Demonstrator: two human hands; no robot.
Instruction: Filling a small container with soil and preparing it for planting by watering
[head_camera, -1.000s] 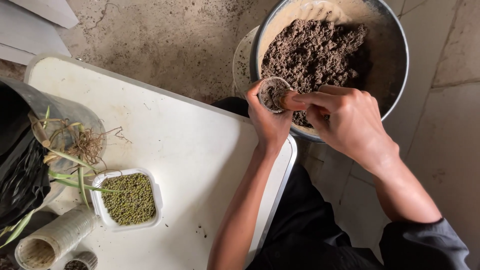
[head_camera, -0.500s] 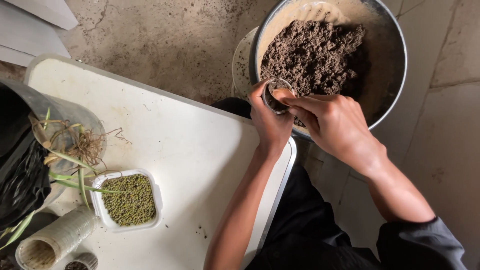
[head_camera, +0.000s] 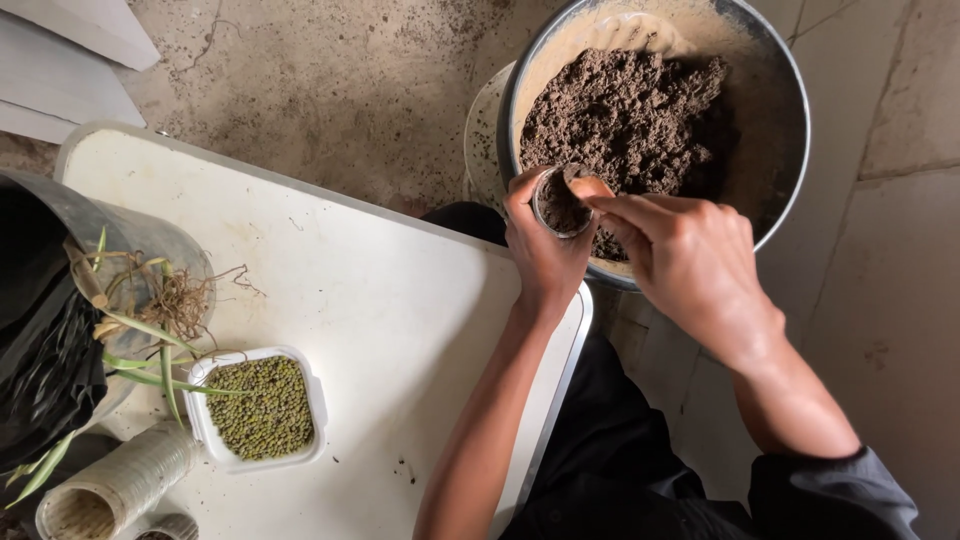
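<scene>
My left hand (head_camera: 542, 252) grips a small round cup (head_camera: 559, 203) part filled with dark soil, held over the near rim of a large metal basin (head_camera: 780, 110). The basin holds a heap of dark brown soil (head_camera: 625, 110). My right hand (head_camera: 685, 258) is beside the cup, its fingertips touching the cup's mouth and pressing at the soil in it. Whether those fingers pinch any soil is hidden.
A white table (head_camera: 350, 290) lies under my left forearm. On it stands a white square tub of green beans (head_camera: 262, 408), a clear container with roots and green shoots (head_camera: 150, 290), a black bag (head_camera: 40, 350) and a ribbed tube (head_camera: 115, 485).
Both hands and the cup have shifted slightly toward the basin's near rim. My right fingertips have moved onto the cup's mouth.
</scene>
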